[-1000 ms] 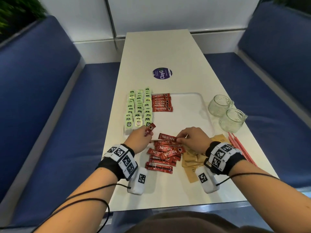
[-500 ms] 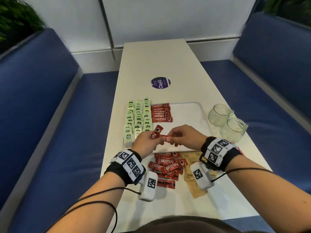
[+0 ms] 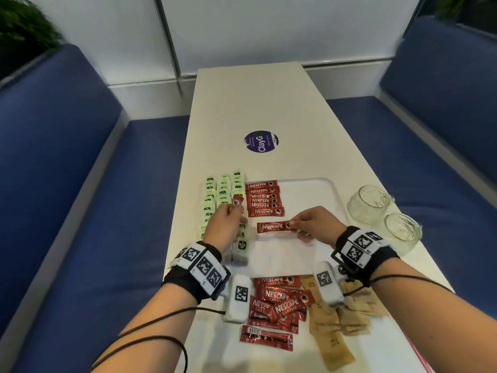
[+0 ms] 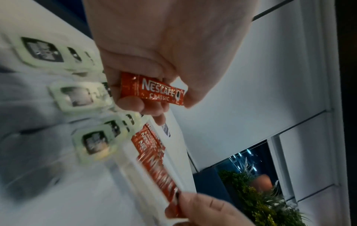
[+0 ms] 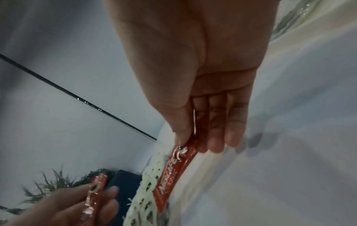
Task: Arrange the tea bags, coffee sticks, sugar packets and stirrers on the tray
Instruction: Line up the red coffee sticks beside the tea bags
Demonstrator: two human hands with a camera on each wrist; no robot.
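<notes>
A white tray [image 3: 309, 195] lies mid-table with rows of green tea bags [image 3: 223, 189] at its left and a column of red coffee sticks [image 3: 265, 200] beside them. My left hand [image 3: 228, 222] grips one red coffee stick [image 4: 154, 90] above the tea bags. My right hand [image 3: 309, 224] pinches the end of another coffee stick [image 3: 273, 227], held level just below the column over the tray. Loose coffee sticks [image 3: 279, 302] and brown sugar packets [image 3: 338, 319] lie in a heap near the front edge.
Two glass cups [image 3: 382, 214] stand right of the tray. A purple round sticker [image 3: 261, 141] marks the far table. Pink stirrers [image 3: 494, 359] peek in at the front right edge. Blue benches flank the white table.
Both hands have moved from the loose heap up over the tray, each with a coffee stick. The right hand's stick now hangs just below the laid column.
</notes>
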